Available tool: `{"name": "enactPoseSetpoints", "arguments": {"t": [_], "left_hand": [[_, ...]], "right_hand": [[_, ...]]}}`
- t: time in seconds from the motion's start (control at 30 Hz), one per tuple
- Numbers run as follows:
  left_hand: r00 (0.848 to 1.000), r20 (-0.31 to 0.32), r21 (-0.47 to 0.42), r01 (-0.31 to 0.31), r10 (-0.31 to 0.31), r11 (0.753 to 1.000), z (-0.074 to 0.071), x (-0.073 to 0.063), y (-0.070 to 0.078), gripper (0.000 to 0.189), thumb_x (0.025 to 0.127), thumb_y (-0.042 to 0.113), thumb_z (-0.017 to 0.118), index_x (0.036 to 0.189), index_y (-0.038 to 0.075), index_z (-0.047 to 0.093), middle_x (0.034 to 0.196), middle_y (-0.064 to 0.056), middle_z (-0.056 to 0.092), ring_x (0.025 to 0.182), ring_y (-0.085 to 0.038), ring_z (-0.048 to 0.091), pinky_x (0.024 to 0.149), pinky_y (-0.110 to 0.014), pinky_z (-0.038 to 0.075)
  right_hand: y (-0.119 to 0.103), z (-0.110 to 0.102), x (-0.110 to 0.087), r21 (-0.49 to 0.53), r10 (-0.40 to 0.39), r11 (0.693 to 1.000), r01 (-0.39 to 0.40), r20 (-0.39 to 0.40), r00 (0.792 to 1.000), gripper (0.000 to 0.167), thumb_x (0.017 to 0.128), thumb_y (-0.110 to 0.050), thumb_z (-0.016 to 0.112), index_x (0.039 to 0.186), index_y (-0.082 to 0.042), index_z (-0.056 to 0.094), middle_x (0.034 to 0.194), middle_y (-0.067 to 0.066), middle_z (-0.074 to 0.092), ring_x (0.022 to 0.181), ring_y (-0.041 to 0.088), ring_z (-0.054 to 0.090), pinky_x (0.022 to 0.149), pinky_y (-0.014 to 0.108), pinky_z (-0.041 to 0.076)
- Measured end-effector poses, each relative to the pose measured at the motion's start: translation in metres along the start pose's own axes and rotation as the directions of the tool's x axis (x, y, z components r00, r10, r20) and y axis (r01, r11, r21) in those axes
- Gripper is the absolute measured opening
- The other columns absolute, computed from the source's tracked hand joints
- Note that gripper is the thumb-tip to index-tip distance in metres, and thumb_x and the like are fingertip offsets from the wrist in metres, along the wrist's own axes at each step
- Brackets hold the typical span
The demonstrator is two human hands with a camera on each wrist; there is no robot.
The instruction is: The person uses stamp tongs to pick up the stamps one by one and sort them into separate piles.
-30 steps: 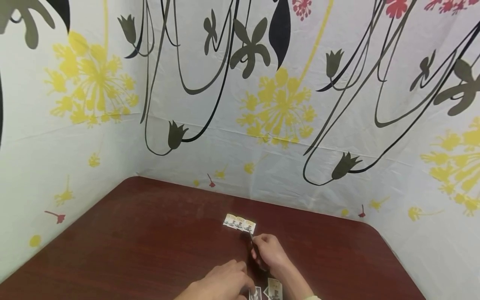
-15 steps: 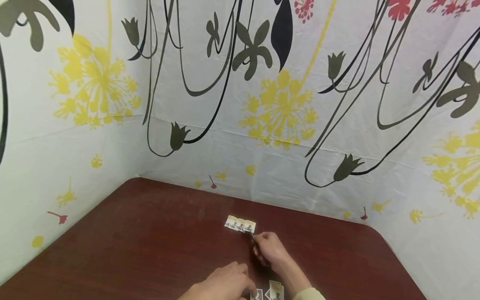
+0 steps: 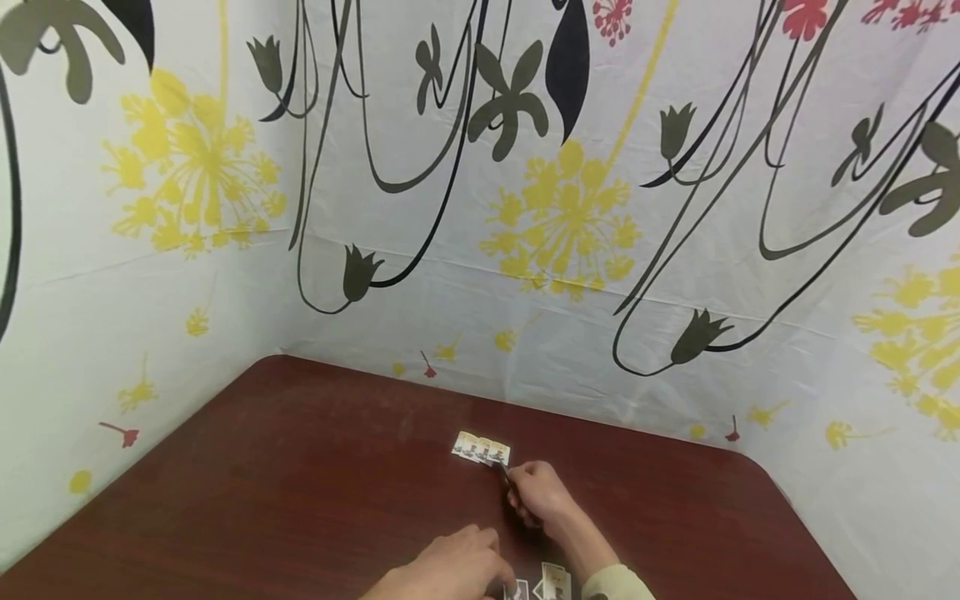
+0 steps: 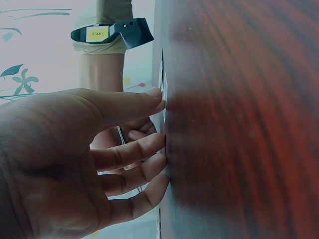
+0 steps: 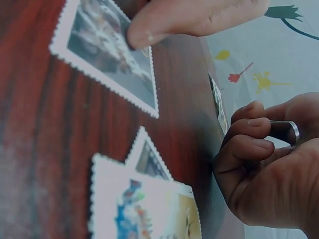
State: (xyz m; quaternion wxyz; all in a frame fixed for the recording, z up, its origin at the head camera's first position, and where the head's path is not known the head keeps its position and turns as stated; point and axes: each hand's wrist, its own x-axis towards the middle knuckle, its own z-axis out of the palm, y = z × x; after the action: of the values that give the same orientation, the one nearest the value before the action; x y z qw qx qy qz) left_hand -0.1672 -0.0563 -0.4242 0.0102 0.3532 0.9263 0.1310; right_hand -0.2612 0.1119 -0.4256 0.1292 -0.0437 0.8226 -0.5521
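In the head view a row of overlapping postage stamps [image 3: 482,448] lies on the dark red table. My right hand [image 3: 542,493] grips a pair of tweezers [image 3: 505,476], whose tip reaches the row's near right edge. Their rounded metal end [image 5: 295,132] shows behind the curled fingers in the right wrist view. My left hand [image 3: 453,565] rests nearer to me, its thumb touching a dark, white-bordered stamp [image 5: 102,52]. In the left wrist view its other fingertips [image 4: 158,142] stand loosely bent against the tabletop.
Beside the left hand, a pale stamp with coloured figures [image 5: 149,209] overlaps another stamp [image 5: 152,162]. The wooden tabletop [image 3: 300,467] runs back to a white flower-printed cloth [image 3: 420,308] standing behind it and at both sides.
The view has shifted slightly, and the right hand with the tweezers stays by the row's right end. Both hands otherwise keep nearly the same place.
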Motion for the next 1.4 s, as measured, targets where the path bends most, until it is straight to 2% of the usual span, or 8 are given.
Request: {"name": "enactPoseSetpoints", "arguments": {"t": [0.17,0.43,0.7,1.17,1.3,1.4], "left_hand": [[1.000,-0.001,-0.015,0.013,-0.013,1.000,0.000,0.000,0.001,0.022,0.085,0.024,0.083,0.101,0.039,0.082,0.091,0.017,0.055,0.081,0.000,0.044,0.063,-0.021,0.041],[0.999,-0.004,-0.027,0.032,-0.032,0.999,0.000,0.000,0.002,0.024,0.084,0.022,0.081,0.101,0.039,0.082,0.090,0.017,0.054,0.080,-0.001,0.043,0.062,-0.021,0.041],[0.999,-0.009,-0.029,0.032,-0.033,0.999,0.002,0.000,0.002,0.023,0.084,0.022,0.081,0.100,0.039,0.082,0.089,0.016,0.053,0.079,-0.001,0.042,0.062,-0.021,0.041],[1.000,0.011,-0.045,0.023,-0.022,0.999,0.001,0.001,0.000,0.022,0.086,0.023,0.082,0.102,0.037,0.082,0.091,0.016,0.054,0.080,0.000,0.043,0.062,-0.022,0.041],[1.000,0.001,-0.033,0.015,-0.015,0.999,0.010,0.003,-0.005,0.023,0.087,0.025,0.081,0.103,0.040,0.081,0.092,0.016,0.054,0.082,-0.001,0.044,0.061,-0.024,0.042],[1.000,-0.022,-0.041,-0.010,0.009,0.999,0.030,0.010,-0.018,0.025,0.086,0.027,0.082,0.104,0.044,0.080,0.093,0.017,0.053,0.082,-0.001,0.043,0.060,-0.024,0.041]], "right_hand": [[0.000,0.000,0.003,-0.009,-0.001,1.000,0.001,0.003,1.000,0.031,0.106,-0.013,0.044,0.081,-0.003,0.060,0.058,-0.002,0.049,0.045,0.009,0.038,0.043,0.023,0.033],[0.000,0.001,0.006,-0.013,0.003,1.000,-0.004,-0.015,1.000,0.028,0.104,-0.012,0.046,0.081,-0.003,0.059,0.057,-0.002,0.049,0.044,0.009,0.038,0.043,0.023,0.033],[0.001,0.001,0.009,-0.018,0.021,1.000,-0.021,-0.018,1.000,0.030,0.104,-0.012,0.046,0.076,-0.008,0.056,0.056,-0.003,0.048,0.044,0.008,0.037,0.042,0.023,0.032],[-0.003,-0.003,0.006,0.000,0.072,0.997,-0.072,-0.006,0.997,0.031,0.104,-0.017,0.047,0.079,-0.005,0.060,0.056,-0.003,0.047,0.045,0.006,0.033,0.041,0.020,0.027],[-0.004,-0.004,0.004,0.004,0.076,0.997,-0.076,-0.003,0.997,0.030,0.104,-0.018,0.048,0.084,-0.002,0.062,0.056,-0.003,0.047,0.045,0.006,0.033,0.041,0.020,0.026],[-0.005,-0.005,0.002,0.008,0.076,0.997,-0.076,0.002,0.997,0.028,0.104,-0.018,0.049,0.087,-0.001,0.063,0.055,-0.003,0.046,0.045,0.006,0.032,0.041,0.019,0.025]]}}
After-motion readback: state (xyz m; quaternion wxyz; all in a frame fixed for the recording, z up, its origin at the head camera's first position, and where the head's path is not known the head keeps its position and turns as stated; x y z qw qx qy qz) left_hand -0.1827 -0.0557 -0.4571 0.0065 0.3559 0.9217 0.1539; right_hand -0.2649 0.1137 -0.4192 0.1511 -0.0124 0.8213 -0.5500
